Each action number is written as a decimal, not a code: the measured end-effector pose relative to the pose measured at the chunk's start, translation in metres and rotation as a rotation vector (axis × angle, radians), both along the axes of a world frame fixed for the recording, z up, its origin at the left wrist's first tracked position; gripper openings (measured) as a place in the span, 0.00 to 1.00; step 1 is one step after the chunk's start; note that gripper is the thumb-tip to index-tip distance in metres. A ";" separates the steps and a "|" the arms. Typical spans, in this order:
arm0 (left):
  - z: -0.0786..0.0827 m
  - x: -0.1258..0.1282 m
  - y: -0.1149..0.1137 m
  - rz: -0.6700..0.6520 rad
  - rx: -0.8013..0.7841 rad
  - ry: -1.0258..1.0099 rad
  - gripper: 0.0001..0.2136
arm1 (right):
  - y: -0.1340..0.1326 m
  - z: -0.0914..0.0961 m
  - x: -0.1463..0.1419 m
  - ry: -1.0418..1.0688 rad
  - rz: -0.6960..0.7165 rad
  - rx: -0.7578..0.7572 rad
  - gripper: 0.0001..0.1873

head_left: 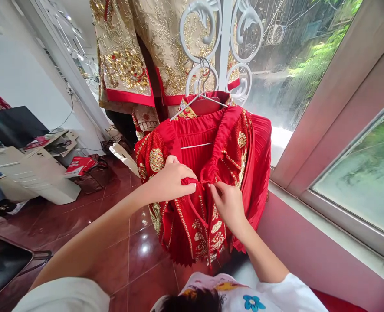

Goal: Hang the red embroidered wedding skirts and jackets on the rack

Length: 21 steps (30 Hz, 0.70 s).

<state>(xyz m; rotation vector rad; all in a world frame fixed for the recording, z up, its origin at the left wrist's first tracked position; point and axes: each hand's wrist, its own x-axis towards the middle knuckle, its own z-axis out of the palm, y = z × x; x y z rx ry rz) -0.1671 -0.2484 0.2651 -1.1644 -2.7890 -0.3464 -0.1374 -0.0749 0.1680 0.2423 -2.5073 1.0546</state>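
A red skirt (198,123) with a gathered waistband hangs over a red jacket (155,160) embroidered in gold. Two hangers (198,93) carry them. My left hand (172,180) is closed on a bunched end of the waistband, thumb and fingers pressed together. Beside it, my right hand (229,201) pinches a thin red cord at the front opening. A loop of the cord (196,212) dangles below my hands. My left fingertips are partly hidden by the fabric.
Behind the hangers stands a white scrolled metal rack (224,43), with a gold-sequined beige garment (123,56) hanging there. A window (309,65) is on the right. At left are a white desk (48,173), a monitor (14,125) and a brown bag (92,177).
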 end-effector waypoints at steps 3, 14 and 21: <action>0.000 -0.002 0.001 0.050 -0.006 -0.034 0.10 | -0.002 -0.002 0.014 0.028 -0.067 -0.025 0.21; -0.005 -0.012 0.000 -0.113 -0.068 -0.180 0.11 | -0.015 -0.001 0.006 0.008 0.193 -0.136 0.15; -0.006 -0.012 0.002 -0.055 -0.044 -0.138 0.12 | -0.011 -0.012 0.006 -0.191 0.207 0.018 0.14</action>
